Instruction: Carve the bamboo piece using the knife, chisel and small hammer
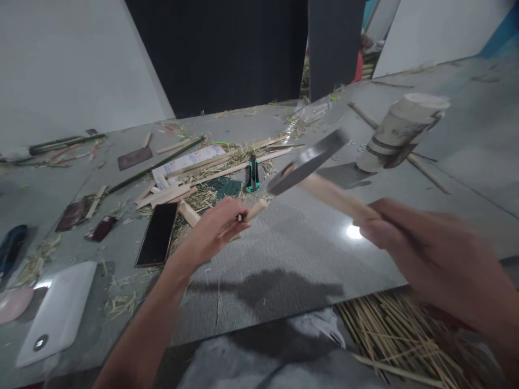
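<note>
Left hand [223, 226] pinching short wooden stick [256, 210], held above worktop [300, 243]. Right hand [417, 243] wrapped round wooden-handled, metal-headed tool [324, 193]; blurred head near stick's outer end. Green-and-black cutter [253, 175] lying beyond, among shavings [201, 201]; dark phone [158, 235] left of left hand.

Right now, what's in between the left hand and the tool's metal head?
The end of a pale wooden stick, jutting from the left hand towards the metal head. The head view shows it; I can't tell whether they touch.
</note>
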{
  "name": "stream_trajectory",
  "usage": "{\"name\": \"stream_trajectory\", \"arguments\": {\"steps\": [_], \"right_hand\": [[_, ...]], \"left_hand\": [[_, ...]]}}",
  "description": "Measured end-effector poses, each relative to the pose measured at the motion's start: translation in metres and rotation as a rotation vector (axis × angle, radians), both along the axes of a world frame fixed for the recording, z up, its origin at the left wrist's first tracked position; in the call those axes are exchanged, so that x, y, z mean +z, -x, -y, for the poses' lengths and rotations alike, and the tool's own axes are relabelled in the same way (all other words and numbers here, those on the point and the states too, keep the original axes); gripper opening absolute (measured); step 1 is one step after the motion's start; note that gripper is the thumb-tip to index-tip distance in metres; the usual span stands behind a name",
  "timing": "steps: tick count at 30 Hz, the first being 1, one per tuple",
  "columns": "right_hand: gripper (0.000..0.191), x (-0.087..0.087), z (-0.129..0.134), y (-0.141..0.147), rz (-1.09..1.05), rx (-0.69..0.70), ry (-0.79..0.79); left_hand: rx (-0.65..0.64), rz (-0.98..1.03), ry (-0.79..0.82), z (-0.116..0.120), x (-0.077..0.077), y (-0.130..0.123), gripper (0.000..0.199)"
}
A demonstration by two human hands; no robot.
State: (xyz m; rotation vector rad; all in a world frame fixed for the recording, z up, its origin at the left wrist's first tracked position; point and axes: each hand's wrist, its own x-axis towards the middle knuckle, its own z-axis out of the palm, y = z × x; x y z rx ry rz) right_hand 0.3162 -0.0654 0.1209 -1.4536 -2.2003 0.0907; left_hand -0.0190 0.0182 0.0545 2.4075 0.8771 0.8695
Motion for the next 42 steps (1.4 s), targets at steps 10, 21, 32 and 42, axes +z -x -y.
{"name": "stream_trajectory", "arguments": {"steps": [10,21,32,42], "right_hand": [[0.033,-0.002,0.001,0.0,-0.032,-0.023,-0.005],[0.035,0.002,0.002,0.005,0.043,0.051,0.008],[0.034,0.003,-0.001,0.007,0.01,0.06,-0.055],[0.037,0.009,0.002,0.009,-0.051,-0.087,0.026]], "left_hand": [[0.0,-0.009,-0.003,0.001,0.002,0.001,0.02],[0.006,-0.014,0.006,0.004,0.003,0.002,0.02],[0.002,-0.041,-0.006,0.003,0.005,0.004,0.019],[-0.007,-0.041,-0.042,0.003,0.004,0.004,0.021]]}}
